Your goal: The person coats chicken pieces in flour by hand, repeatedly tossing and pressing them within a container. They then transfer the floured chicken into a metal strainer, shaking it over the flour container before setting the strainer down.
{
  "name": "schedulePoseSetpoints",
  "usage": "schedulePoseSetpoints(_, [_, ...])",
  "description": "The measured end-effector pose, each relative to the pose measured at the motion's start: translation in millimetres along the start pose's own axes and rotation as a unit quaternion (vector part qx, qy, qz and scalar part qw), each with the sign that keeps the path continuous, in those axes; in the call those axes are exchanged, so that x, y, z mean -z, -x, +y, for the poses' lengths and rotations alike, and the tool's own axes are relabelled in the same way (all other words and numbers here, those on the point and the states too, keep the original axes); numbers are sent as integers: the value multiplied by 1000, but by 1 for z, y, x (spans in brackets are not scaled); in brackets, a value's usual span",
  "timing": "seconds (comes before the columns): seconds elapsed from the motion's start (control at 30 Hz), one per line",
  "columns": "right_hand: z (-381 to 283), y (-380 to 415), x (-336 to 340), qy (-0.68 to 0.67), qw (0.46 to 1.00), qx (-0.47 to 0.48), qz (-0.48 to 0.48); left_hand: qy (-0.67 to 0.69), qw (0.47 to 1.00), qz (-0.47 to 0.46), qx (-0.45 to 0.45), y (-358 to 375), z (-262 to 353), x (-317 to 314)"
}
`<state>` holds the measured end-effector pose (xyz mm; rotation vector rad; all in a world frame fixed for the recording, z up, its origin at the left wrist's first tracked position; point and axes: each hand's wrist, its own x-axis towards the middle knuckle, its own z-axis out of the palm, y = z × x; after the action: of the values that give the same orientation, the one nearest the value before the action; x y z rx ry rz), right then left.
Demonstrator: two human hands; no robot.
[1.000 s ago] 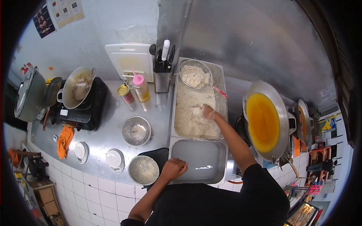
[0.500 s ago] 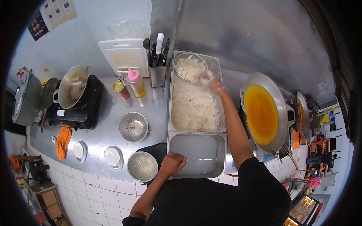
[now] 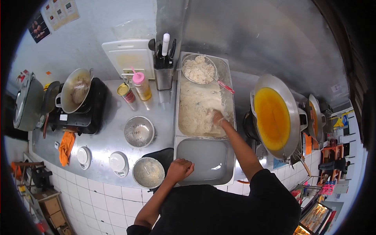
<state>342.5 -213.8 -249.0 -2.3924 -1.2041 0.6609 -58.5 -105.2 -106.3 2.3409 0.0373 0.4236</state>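
My right hand [image 3: 217,117], which looks gloved in clear plastic, reaches down into the loose flour [image 3: 197,105] in a deep steel tray [image 3: 176,113]. Flour and blur hide its fingers, so what they hold cannot be made out. At the tray's far end rests a round strainer [image 3: 216,70] heaped with flour-coated pieces [image 3: 199,69], its red handle [image 3: 226,87] pointing right. My left hand [image 3: 180,170] is curled closed, with nothing visible in it, by the left rim of a nearer tray of cloudy water [image 3: 203,158].
On the right stands a large wok [image 3: 294,121] of orange oil. To the left are a floury bowl [image 3: 148,173], a steel bowl [image 3: 139,132], two white scales [image 3: 118,164], a pink-lidded bottle [image 3: 141,84], a can [image 3: 126,93] and a knife holder [image 3: 163,78].
My right hand has left the strainer and come nearer, into the flour in the tray's near half. More pieces now show heaped in the strainer. The left hand has stayed in place.
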Motion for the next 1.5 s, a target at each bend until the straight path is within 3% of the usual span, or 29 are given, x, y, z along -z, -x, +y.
schedulePoseSetpoints(0.1, [-44,-11,41,3,995,-4,97,-2,1000,-1,5,2,1,0])
schedulePoseSetpoints(0.2, [2,-43,-14,214,974,-23,66,2,1000,-5,4,0,1,-2])
schedulePoseSetpoints(0.3, [-9,-49,-19,97,993,-60,42,0,1000,1,4,1,1,0])
schedulePoseSetpoints(0.4, [-27,-40,-5,-37,999,12,36,-2,1000,1,15,2,2,1])
schedulePoseSetpoints(0.5, [-47,-35,-28,-41,994,99,17,5,1000,6,9,1,0,-2])
schedulePoseSetpoints(0.6, [-80,-15,-33,107,994,35,2,7,1000,4,-1,1,2,-2])
schedulePoseSetpoints(0.7, [-3,-60,-54,-39,998,38,-43,7,1000,-3,0,2,1,-1])
schedulePoseSetpoints(0.73, [-76,-23,10,26,999,-17,20,8,1000,-4,3,3,0,-1])
schedulePoseSetpoints(0.77, [-79,-21,18,27,999,-8,23,9,1000,4,5,3,-1,0])
schedulePoseSetpoints(0.83, [-64,-11,41,31,999,3,28,19,1000,15,6,3,1,0])
schedulePoseSetpoints(0.87, [-6,-31,4,93,995,-19,4,17,1000,18,4,3,2,0])
schedulePoseSetpoints(0.93, [42,-30,-40,168,986,6,-10,11,1000,22,-4,2,1,-1])
schedulePoseSetpoints(1.0, [26,-8,-36,159,987,-20,8,16,1000,12,-5,4,2,-2])
schedulePoseSetpoints(1.13, [13,4,-6,198,969,-35,-146,9,1000,16,-3,2,1,0])
schedulePoseSetpoints(1.33, [59,-14,-84,266,960,32,-81,6,1000,13,0,2,2,0])
schedulePoseSetpoints(1.37, [63,-22,-81,279,952,29,-125,2,1000,11,1,3,1,0])
schedulePoseSetpoints(1.43, [-25,-19,-16,301,929,25,-213,-5,1000,6,1,4,-1,-2])
schedulePoseSetpoints(1.5, [-59,-22,-5,193,978,34,-78,-3,1000,15,4,2,0,-1])
